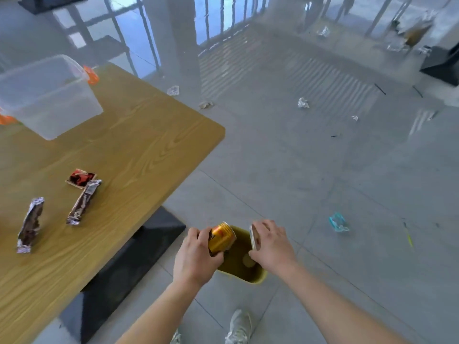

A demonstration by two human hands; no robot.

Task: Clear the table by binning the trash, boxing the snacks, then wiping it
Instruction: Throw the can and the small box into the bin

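Head view: left hand (196,256) clenched round a gold can (221,238), held tilted over the yellow bin (255,276) on the floor; right hand (272,244) grasps a second can (253,237), mostly hidden, only its end showing; three snack packets (83,202) and a clear box (47,98), cut off at the left edge, sit on the counter (149,150).

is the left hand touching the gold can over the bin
Touching. The head view shows the left hand wrapped around the gold can, fingers over its near end and thumb against its side, holding it above the yellow bin.
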